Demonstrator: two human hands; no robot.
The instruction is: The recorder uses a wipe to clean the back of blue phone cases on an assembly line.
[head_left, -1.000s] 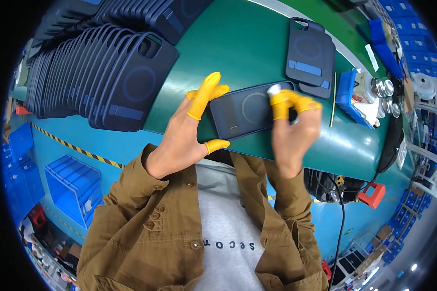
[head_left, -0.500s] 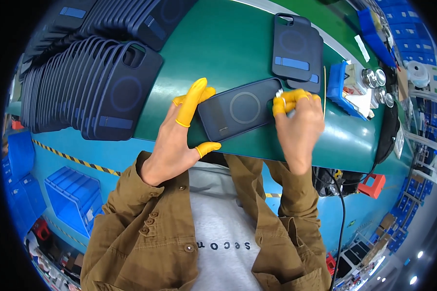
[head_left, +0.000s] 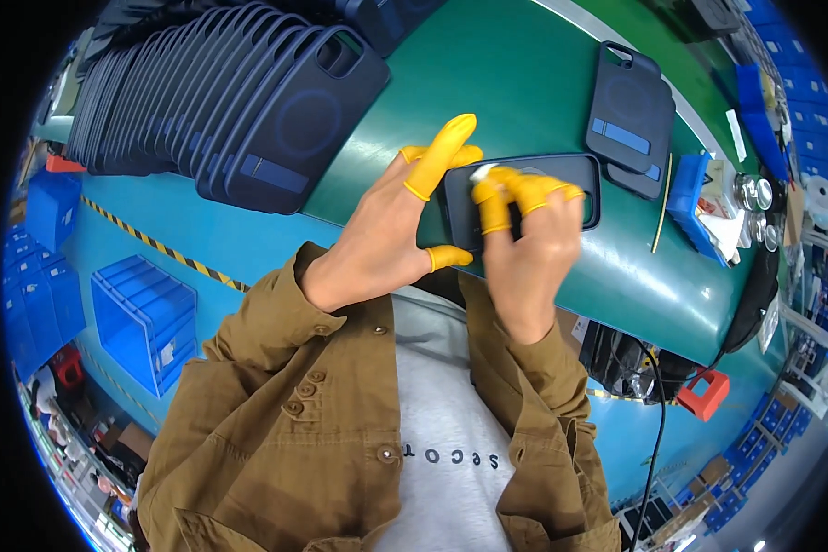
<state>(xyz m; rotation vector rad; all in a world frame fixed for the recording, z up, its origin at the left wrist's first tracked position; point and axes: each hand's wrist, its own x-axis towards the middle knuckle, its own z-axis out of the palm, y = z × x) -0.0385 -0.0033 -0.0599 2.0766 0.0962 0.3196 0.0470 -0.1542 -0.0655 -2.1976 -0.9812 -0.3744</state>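
A dark blue phone case (head_left: 464,217) lies inner side up on the green table, a pale ring in it partly covered by my fingers. My left hand (head_left: 377,241) grips its left end, thumb at the near edge and fingers at the far edge, index finger stretched out. Yellow finger cots cover several fingertips of both hands. Pinched in my right hand (head_left: 535,247) is a small white wad (head_left: 482,172), probably a wipe, over the case's left part. My right fingers hide the middle of the case, and motion blurs them slightly.
A long row of upright phone cases (head_left: 299,120) stands at the left. Two more cases (head_left: 631,109) overlap at the far right, near a thin stick (head_left: 661,204) and a blue bin (head_left: 687,207) beside glass jars (head_left: 754,193). A blue crate (head_left: 147,317) is on the floor.
My right hand has moved with the white wad from the right end of the case to its left end. The case lies more level. The whole view has shifted.
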